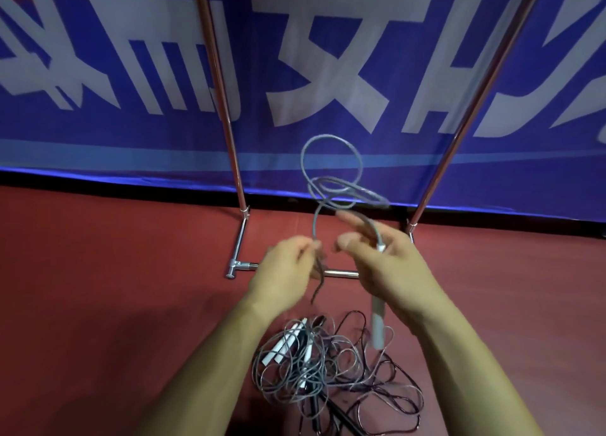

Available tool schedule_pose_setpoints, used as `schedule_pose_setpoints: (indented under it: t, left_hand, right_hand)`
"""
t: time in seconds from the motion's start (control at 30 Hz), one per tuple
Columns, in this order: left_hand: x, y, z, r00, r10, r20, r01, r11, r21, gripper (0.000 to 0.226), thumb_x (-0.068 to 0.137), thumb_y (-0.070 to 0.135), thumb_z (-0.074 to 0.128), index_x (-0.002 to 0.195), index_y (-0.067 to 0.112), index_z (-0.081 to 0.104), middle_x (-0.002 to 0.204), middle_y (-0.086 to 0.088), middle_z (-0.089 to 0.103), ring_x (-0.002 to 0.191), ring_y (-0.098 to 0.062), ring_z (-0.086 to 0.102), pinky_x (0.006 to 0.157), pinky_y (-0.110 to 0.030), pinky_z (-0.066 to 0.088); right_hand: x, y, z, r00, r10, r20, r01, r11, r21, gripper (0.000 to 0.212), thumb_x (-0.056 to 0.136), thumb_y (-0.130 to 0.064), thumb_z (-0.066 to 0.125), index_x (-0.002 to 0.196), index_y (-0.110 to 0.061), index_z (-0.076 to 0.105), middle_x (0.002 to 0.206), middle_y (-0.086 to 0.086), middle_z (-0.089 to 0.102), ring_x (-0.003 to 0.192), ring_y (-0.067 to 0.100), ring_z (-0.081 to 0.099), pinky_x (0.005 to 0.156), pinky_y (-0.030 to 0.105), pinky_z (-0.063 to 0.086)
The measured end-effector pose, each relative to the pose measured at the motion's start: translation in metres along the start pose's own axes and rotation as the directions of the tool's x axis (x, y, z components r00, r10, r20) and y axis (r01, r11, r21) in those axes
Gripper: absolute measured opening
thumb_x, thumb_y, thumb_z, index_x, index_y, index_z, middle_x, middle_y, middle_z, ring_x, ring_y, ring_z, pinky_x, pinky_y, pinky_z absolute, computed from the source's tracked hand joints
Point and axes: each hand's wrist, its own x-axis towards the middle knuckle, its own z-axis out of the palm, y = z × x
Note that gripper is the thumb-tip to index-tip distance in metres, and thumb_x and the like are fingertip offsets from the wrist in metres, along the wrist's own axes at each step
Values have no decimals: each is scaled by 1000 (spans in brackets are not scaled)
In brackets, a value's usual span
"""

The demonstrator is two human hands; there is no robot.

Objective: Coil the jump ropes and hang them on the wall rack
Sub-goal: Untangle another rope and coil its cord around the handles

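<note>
A grey jump rope loops in the air in front of me, forming two or three coils above my hands. My left hand pinches the rope's strand near its fingertips. My right hand grips the rope where it joins a white handle, which hangs down below the palm. On the floor beneath my forearms lies a tangled pile of jump ropes, grey and dark cords with white handles. The metal rack stands just behind, its base bar partly hidden by my hands.
The rack's two chrome uprights rise from feet on a red floor. A blue banner with large white characters covers the wall behind the rack.
</note>
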Motion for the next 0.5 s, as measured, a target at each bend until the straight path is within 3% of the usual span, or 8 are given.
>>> schedule_pose_setpoints:
  t: [0.07,0.13,0.17,0.2,0.27,0.37,0.43,0.5]
  left_hand:
    - [2,14,-5,993,-67,-96,33,947,-321,27,105,22,51,84,17,66,72,-1,75,64,-16,73,59,-29,54]
    - [1,29,-11,990,-104,-91,36,831,-554,26,104,20,51,85,11,65,70,-5,74,58,-17,70,53,-23,54]
    - [0,32,-12,991,-106,-83,33,789,-614,25,104,21,52,87,9,65,71,-6,73,59,-17,70,53,-22,54]
    - [-1,34,-13,992,-103,-74,30,755,-656,24,104,21,52,88,9,66,73,-7,73,62,-18,70,55,-22,55]
    - [0,36,-16,992,-108,-67,32,723,-690,21,103,16,52,92,10,69,80,-8,73,70,-19,72,63,-24,58]
    - [1,23,-18,994,-34,106,84,855,-511,22,92,8,55,85,19,73,81,0,71,76,-12,66,74,-27,52]
    - [-3,11,-12,938,-5,346,101,960,-260,13,77,20,61,78,27,71,70,11,64,70,-8,54,71,-31,44]
    - [-4,-1,-7,913,-71,402,127,985,-114,23,70,38,66,92,33,72,85,10,74,79,-11,65,83,-41,52]
  right_hand:
    - [0,10,1,998,51,38,-43,983,-177,27,89,-7,72,113,-17,69,71,-7,65,45,-3,46,49,9,34]
    - [0,17,4,996,54,75,-18,911,-412,10,88,-19,76,96,-25,74,65,-7,61,53,0,47,56,14,39]
    - [0,19,6,995,50,83,-1,860,-511,11,89,-27,74,78,-28,73,59,-9,58,53,1,46,57,17,38]
    - [1,22,7,996,45,72,4,818,-575,28,91,-31,72,64,-27,69,53,-10,56,50,1,44,55,17,37]
    - [1,21,9,1000,5,16,6,802,-597,39,95,-33,66,58,-20,68,49,-9,58,46,0,45,52,15,34]
    - [3,12,13,995,-65,-81,28,921,-389,37,101,-23,57,75,-1,72,48,-12,59,41,-1,45,49,11,34]
    - [4,7,15,991,-54,-126,34,987,-154,35,102,-18,54,85,8,70,56,-4,64,41,-1,48,47,8,36]
    - [4,5,14,986,-41,-161,34,999,-43,33,102,-20,53,91,6,70,61,1,65,39,1,46,43,12,36]
